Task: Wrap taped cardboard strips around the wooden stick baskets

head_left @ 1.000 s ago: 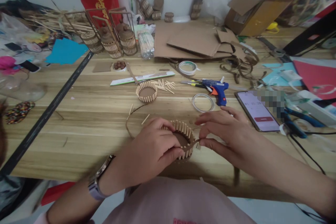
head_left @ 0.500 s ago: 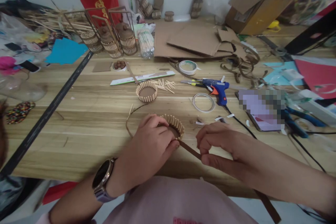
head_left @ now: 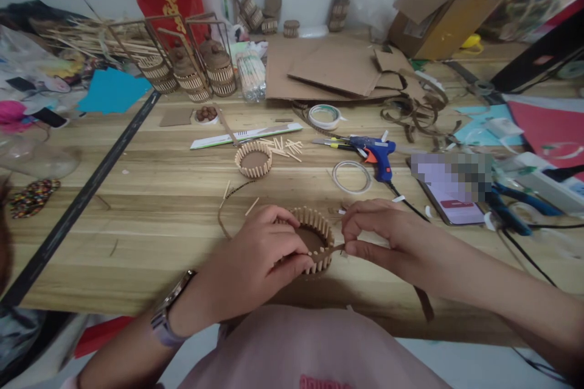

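My left hand (head_left: 269,255) is closed on the near left side of a round cardboard tray (head_left: 314,236) fenced with short wooden sticks. Between thumb and fingertips my right hand (head_left: 378,234) pinches a brown cardboard strip (head_left: 336,249), which runs along the near side of the stick wall. The strip's loose tail hangs below my right wrist. Behind the hands stands a second stick-walled round tray (head_left: 253,159), with loose cut sticks (head_left: 283,147) beside it. My left fingers hide the tray's left side.
A blue glue gun (head_left: 378,152) with its cord lies at right, near a ring of white tape (head_left: 351,177) and a phone (head_left: 449,194). Finished little stick baskets (head_left: 219,70) and cardboard sheets (head_left: 333,67) stand at the back. A utility knife (head_left: 331,144) lies beside the glue gun.
The tray has shifted right and toward me. My right hand has drawn the strip up close against the stick wall, and less of its tail hangs down.
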### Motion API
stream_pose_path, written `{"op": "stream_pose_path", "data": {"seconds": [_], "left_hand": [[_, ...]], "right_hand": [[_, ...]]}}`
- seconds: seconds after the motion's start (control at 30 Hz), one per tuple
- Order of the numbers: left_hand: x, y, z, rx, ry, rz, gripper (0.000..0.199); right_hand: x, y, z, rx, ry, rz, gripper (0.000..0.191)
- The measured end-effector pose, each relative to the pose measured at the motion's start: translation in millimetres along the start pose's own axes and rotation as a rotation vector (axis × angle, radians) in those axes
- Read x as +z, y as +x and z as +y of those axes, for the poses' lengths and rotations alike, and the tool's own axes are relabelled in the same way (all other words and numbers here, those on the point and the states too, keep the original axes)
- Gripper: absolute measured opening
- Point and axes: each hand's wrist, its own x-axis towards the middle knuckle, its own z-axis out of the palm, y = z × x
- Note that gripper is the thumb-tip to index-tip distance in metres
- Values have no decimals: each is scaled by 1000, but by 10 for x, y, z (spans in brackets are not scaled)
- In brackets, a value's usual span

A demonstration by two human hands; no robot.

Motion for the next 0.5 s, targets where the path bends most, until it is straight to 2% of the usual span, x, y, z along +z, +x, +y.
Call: {"op": "stream_pose_path", "data": {"seconds": [0.17,0.37,0.5], "left_hand": [[-44,-11,46,16,-116,-71,18],[-91,14,77,108,-172,-139,18],[-120,26,80,163,-198,-168,14]], "right_hand": [[30,17,19,-48,-13,10,25],[60,-1,13,-83,4,33,24],[45,-24,-32,-26,10,32,18]]}}
